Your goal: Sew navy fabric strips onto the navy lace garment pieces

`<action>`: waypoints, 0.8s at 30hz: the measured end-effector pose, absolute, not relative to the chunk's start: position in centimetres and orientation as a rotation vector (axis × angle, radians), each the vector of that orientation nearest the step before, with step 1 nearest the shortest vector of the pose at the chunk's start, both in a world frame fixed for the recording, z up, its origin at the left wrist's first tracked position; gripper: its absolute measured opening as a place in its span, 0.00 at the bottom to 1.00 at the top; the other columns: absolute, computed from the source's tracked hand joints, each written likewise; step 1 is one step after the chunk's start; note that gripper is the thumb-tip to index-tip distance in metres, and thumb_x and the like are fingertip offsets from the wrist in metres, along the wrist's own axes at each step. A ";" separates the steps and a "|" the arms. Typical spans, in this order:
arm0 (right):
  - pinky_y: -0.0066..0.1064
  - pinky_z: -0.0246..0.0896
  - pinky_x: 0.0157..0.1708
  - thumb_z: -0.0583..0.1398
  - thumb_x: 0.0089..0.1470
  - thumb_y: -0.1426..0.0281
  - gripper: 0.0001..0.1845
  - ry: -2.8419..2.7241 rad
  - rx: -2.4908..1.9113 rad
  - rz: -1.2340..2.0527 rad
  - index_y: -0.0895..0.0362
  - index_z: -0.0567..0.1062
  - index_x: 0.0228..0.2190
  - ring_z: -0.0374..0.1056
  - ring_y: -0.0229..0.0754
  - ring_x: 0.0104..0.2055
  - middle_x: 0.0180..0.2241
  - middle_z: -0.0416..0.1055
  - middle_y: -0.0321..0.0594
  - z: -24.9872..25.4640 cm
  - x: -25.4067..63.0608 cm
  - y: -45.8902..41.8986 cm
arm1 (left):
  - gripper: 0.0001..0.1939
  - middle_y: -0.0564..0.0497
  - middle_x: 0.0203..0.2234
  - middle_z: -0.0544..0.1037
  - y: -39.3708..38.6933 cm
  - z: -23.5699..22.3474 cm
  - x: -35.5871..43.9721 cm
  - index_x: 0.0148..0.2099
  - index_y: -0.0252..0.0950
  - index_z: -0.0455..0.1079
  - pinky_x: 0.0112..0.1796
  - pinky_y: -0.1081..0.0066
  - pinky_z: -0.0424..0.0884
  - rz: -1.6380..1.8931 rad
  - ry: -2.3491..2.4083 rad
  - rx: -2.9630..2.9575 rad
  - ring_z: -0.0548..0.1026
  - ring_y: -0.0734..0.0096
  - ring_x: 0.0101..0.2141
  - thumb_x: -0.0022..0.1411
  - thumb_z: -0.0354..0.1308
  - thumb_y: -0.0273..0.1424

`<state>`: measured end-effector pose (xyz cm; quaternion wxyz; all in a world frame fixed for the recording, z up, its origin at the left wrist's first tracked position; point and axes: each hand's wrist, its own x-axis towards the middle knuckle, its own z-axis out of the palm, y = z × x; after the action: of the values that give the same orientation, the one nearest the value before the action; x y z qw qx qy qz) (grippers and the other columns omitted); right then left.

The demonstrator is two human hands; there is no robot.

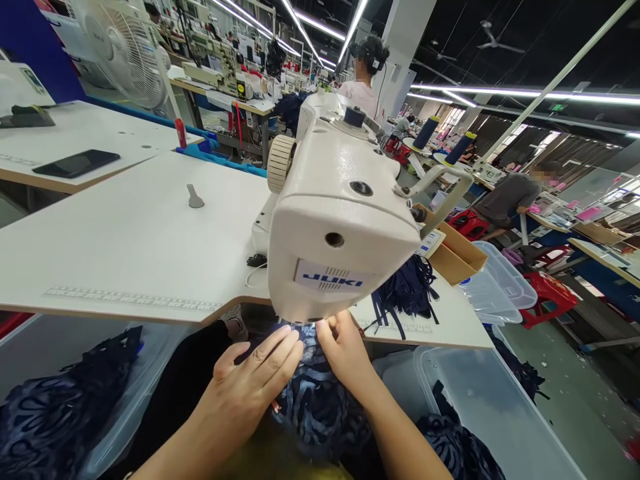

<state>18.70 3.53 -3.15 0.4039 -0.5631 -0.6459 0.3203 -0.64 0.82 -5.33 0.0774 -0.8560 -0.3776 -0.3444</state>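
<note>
Navy lace fabric hangs from under the head of a white JUKI sewing machine over the table's front edge. My left hand lies on the fabric's left side, its fingers stretched out and flat. On the other side, my right hand is closed, thumb and fingers pinching the lace close below the machine head. The needle and presser foot are hidden behind the machine head.
Navy strips lie right of the machine, beside a cardboard box. Clear plastic bins with navy lace stand at left and right. A phone and a small metal piece rest on the left tables. Other people sit farther off.
</note>
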 end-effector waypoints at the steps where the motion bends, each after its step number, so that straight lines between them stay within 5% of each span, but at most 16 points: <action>1: 0.29 0.54 0.33 0.53 0.58 0.69 0.02 -1.642 -1.443 0.769 0.54 0.63 0.34 0.60 0.38 0.29 0.24 0.60 0.29 -3.1 18.6 3.6 | 0.21 0.54 0.49 0.77 0.9 -5.4 -0.7 0.55 0.45 0.67 0.52 0.66 0.51 -1.033 -1.136 -2.559 0.72 0.74 0.50 0.69 0.39 0.24; 20: 0.30 0.52 0.32 0.52 0.56 0.71 0.04 -1.695 -1.526 0.537 0.54 0.64 0.29 0.62 0.41 0.31 0.26 0.66 0.33 -3.3 17.9 3.9 | 0.22 0.52 0.50 0.76 1.2 -5.4 -0.7 0.58 0.44 0.64 0.50 0.65 0.54 -0.994 -1.148 -2.511 0.71 0.72 0.51 0.69 0.39 0.24; 24: 0.31 0.54 0.34 0.52 0.56 0.72 0.03 -1.690 -1.514 0.518 0.54 0.66 0.31 0.64 0.42 0.33 0.27 0.68 0.35 -3.2 17.7 3.9 | 0.25 0.55 0.51 0.76 1.1 -5.4 -0.7 0.63 0.48 0.58 0.50 0.65 0.56 -1.042 -1.201 -2.514 0.72 0.71 0.50 0.68 0.37 0.24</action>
<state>17.69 3.90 -3.19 0.3958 -0.5974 -0.6668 0.2046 -0.69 1.12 -5.41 0.0832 -0.8422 -0.4023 -0.3491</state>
